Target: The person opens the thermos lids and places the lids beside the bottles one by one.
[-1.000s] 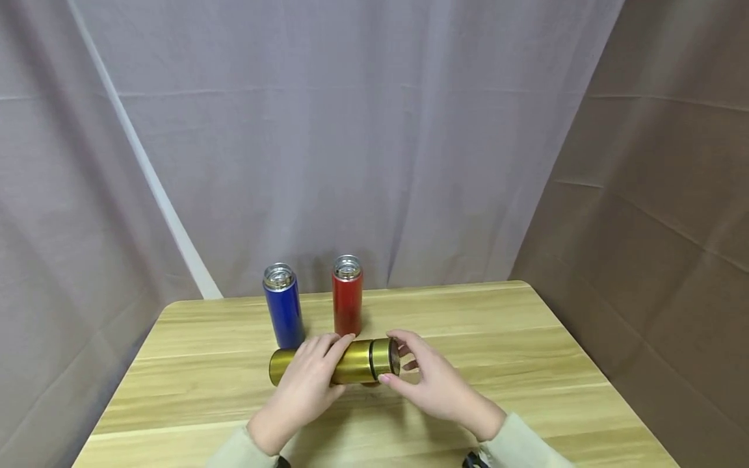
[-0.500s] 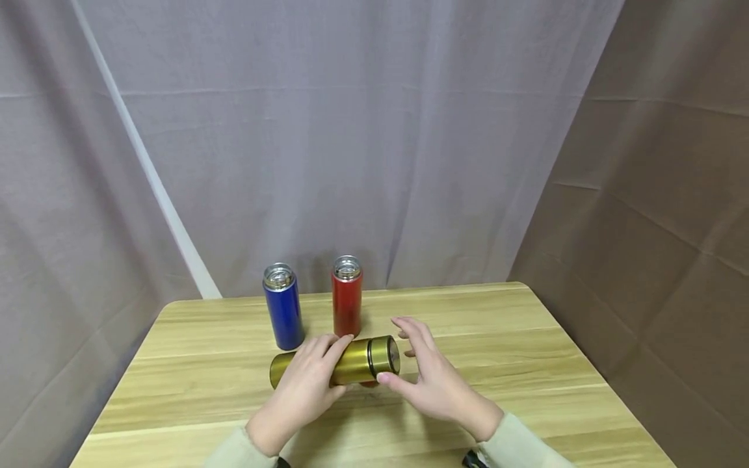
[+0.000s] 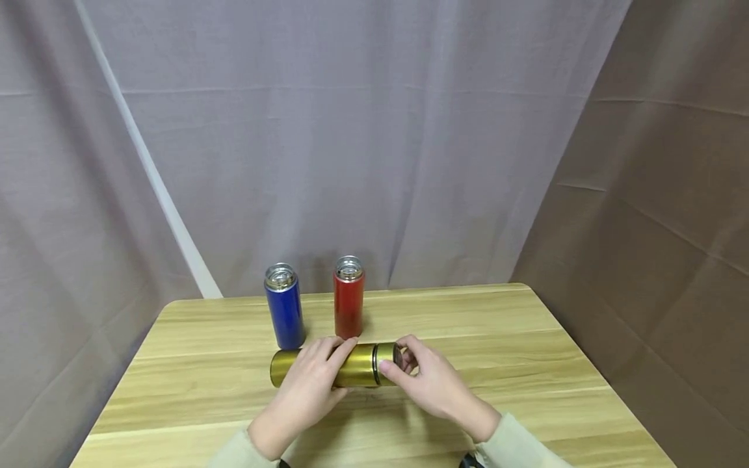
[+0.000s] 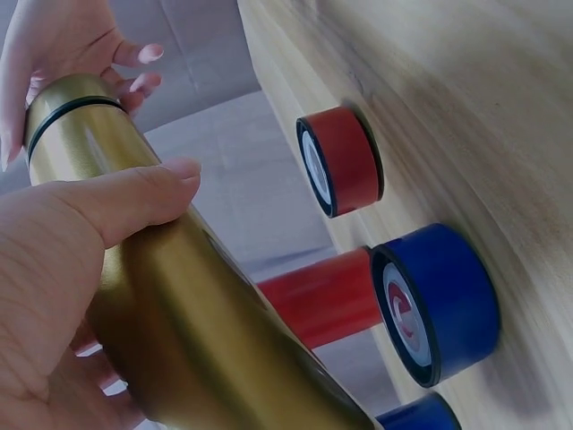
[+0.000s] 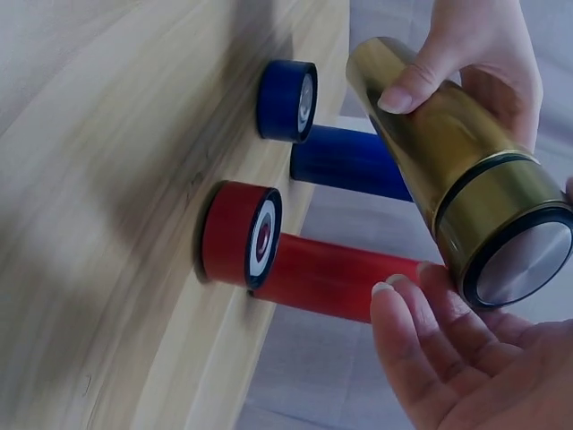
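A gold thermos bottle lies level across the middle of the head view, its lid in place on the right end. My left hand grips the body from above, thumb on the near side. At the lid my right hand has its thumb over the near side and fingers at the far end; the right wrist view shows those fingers loosely bent beside the rim. Behind stand a blue thermos bottle and a red thermos bottle, both without lids.
A red lid and a blue lid sit on the wooden table in front of their bottles, hidden behind the gold bottle in the head view. Grey curtains close off the back and sides.
The right hand's fingers lifted away from the lid half a second ago and have now come back around it. The gold bottle has tilted slightly and levelled again; the left hand keeps its grip.
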{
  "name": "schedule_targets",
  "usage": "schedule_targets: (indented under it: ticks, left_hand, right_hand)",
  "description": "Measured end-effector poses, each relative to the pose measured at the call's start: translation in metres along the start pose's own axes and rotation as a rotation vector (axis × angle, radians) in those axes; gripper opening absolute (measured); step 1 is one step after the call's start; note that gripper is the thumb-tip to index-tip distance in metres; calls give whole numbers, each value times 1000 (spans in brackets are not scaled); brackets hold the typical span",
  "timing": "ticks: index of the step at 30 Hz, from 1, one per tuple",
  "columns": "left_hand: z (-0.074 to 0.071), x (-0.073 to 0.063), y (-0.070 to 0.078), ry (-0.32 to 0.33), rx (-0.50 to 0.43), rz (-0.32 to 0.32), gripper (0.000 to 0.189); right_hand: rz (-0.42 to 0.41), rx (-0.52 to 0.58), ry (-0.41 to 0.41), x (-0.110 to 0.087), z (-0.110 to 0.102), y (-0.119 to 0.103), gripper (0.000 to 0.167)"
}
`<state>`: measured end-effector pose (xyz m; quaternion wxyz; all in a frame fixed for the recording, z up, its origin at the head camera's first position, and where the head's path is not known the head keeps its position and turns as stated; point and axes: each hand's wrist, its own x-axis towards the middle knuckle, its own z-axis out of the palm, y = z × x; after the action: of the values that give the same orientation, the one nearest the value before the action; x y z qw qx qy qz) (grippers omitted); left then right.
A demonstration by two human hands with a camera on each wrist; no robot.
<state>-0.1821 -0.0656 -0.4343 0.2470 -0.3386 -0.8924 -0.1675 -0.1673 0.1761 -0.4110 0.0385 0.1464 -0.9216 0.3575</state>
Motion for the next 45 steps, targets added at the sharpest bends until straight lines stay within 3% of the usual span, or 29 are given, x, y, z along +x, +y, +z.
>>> schedule_targets:
  ticks: [3,5,9,12,16,21,24,28,37,45]
  left_hand:
    - [1,0,0,-2,-6,-9,86]
    - [2,0,-1,0,-11,-12,85]
    - [4,1,-1,7,-30,-22,86]
    - [5,1,-2,12,-48,-32,86]
    - [5,2,-1,9,-66,-39,85]
    - [5,2,1,2,-72,-30,84]
    - [5,2,2,-8,-52,-12,84]
    - [5,3,3,-38,-24,12,85]
    - [9,0,4,-21,3,57,84]
    - [11,1,4,-5,22,53,85]
  right_hand:
    - [-62,35,-12,-1,0,1,60]
    - [-145,29,-7,-2,-1,3,64]
    - [-335,-54,29,-3,-4,8,72]
    - [-403,-105,43,-4,-5,10,83]
    - [-393,-84,27,-4,-7,11,95]
    - [-274,17,-31,-4,-10,8,105]
    - [-189,23,-69,-2,-12,7,102]
    - [-134,-48,-125,1,-14,6,94]
    - [-185,-151,-194,0,-11,9,93]
    - [-319,-308,-123,2,-6,10,76]
